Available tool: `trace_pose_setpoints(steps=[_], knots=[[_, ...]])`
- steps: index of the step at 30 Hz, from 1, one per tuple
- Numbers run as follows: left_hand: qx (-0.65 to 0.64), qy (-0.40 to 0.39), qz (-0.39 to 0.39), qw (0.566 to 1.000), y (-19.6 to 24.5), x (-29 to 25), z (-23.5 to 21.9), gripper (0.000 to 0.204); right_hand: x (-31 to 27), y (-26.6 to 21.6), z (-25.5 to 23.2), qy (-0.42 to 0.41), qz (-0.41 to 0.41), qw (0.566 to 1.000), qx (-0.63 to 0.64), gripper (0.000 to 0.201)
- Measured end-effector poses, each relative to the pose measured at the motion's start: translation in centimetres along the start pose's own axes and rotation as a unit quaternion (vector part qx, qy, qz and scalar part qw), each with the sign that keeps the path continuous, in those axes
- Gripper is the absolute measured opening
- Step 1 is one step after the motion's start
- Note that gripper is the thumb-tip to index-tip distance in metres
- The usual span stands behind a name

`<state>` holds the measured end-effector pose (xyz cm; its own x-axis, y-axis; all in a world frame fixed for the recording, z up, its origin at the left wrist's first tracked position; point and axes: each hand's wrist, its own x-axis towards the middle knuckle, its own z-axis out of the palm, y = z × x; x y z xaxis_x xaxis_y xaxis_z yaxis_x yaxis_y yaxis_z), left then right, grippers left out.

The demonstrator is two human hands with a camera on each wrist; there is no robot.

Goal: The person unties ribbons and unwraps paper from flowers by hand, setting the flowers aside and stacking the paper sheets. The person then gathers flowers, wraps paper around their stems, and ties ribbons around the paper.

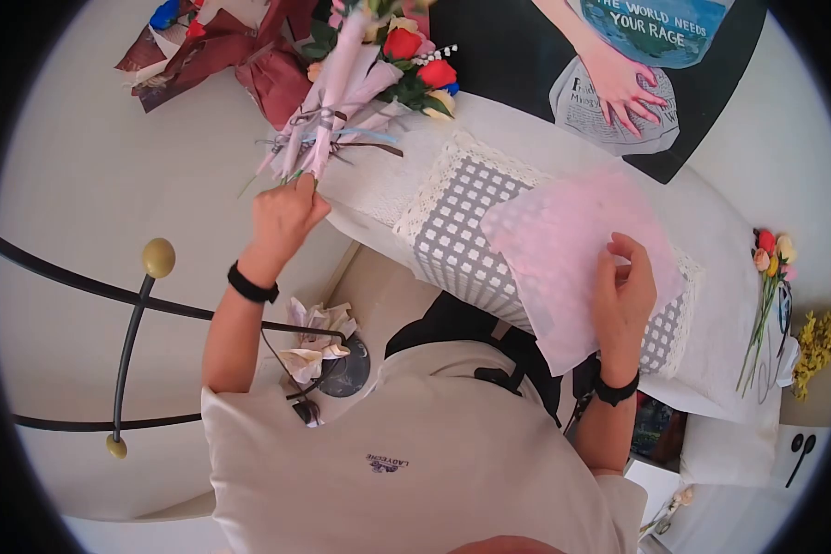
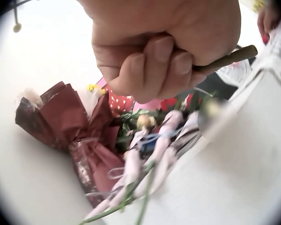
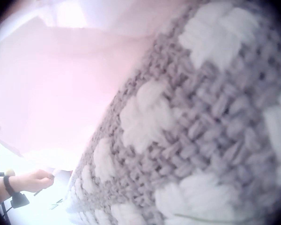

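My left hand (image 1: pixel 286 222) has its fingers curled round a thin green-brown stem (image 2: pixel 241 54), whose end sticks out beside the fist in the left wrist view. Behind this hand in the head view are pink-wrapped flowers (image 1: pixel 360 78) tied with ribbons; whether the held stem belongs to them, I cannot tell. A translucent pink sheet (image 1: pixel 563 240) lies over the grey and white woven mat (image 1: pixel 462 208). My right hand (image 1: pixel 628 295) is over the sheet's right part, fingers loosely bent. The right wrist view shows sheet and mat but not that hand's fingers.
A dark red wrapped bouquet (image 1: pixel 272 74) lies at the upper left. Beyond the table (image 1: pixel 508 125) is a black painted picture (image 1: pixel 508 55). Loose flowers (image 1: pixel 766 258) lie at the table's right end. A black metal rack (image 1: pixel 185 307) and crumpled paper (image 1: pixel 319 342) are at the left.
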<state>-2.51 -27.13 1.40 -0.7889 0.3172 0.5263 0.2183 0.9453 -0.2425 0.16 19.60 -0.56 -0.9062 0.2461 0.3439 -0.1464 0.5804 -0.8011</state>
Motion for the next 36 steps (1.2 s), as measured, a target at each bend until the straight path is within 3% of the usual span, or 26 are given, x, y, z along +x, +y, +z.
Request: trace_pose_setpoints(steps=[3, 6, 18, 22, 24, 26, 28, 29, 30, 31, 33, 34, 36], knots=[[0.047, -0.004, 0.023, 0.999, -3.6, -0.2, 2.9, 0.013, 0.0, 0.5, 0.3, 0.013, -0.014, 1.0, -0.007, 0.024], [0.001, -0.037, 0.004, 0.999, -5.4, -0.3, 3.8, 0.016, 0.0, 0.1, 0.1, 0.013, -0.014, 1.0, -0.023, 0.021], [-0.072, 0.014, -0.087, 0.993, -3.5, 0.1, 5.0, 0.017, -0.1, 0.7, 0.2, 0.013, -0.053, 0.996, -0.068, 0.017], [-0.077, -0.018, -0.125, 0.989, -2.3, 1.0, 4.5, 0.018, 0.1, 0.1, 0.1, 0.015, -0.072, 0.994, -0.082, 0.015], [-0.109, 0.042, -0.128, 0.985, -0.2, 2.3, 2.3, 0.021, 0.5, 0.3, 0.1, 0.005, -0.145, 0.982, -0.119, 0.013], [-0.17, 0.072, -0.064, 0.981, 3.0, 4.2, 1.2, 0.022, 0.3, 0.2, -0.7, -0.034, -0.126, 0.985, -0.111, 0.016], [-0.276, 0.013, -0.095, 0.956, 8.2, 6.3, -1.0, 0.022, 0.1, -0.3, -2.5, -0.078, -0.121, 0.986, -0.083, 0.023], [-0.311, 0.011, -0.069, 0.948, 10.6, 7.6, -1.7, 0.022, 0.1, -0.4, -3.5, -0.119, -0.106, 0.985, -0.066, 0.027], [-0.368, -0.05, -0.044, 0.927, 12.9, 8.6, -2.9, 0.021, 0.2, -1.0, -4.6, -0.13, -0.108, 0.985, -0.04, 0.028], [-0.415, -0.111, -0.021, 0.903, 15.0, 9.4, -3.8, 0.021, 0.2, -1.4, -6.3, -0.116, -0.095, 0.987, -0.059, 0.028], [-0.466, -0.07, 0.142, 0.871, 18.9, 11.5, -4.8, 0.022, 0.8, -2.2, -8.3, -0.11, -0.056, 0.991, -0.059, 0.027], [-0.473, -0.07, 0.147, 0.866, 20.4, 12.6, -5.2, 0.022, 1.2, -2.0, -9.6, -0.061, -0.067, 0.989, -0.114, 0.026], [-0.473, -0.165, 0.268, 0.823, 22.5, 14.7, -5.6, 0.025, 2.3, -0.5, -12.7, 0.031, -0.07, 0.972, -0.223, 0.025]])
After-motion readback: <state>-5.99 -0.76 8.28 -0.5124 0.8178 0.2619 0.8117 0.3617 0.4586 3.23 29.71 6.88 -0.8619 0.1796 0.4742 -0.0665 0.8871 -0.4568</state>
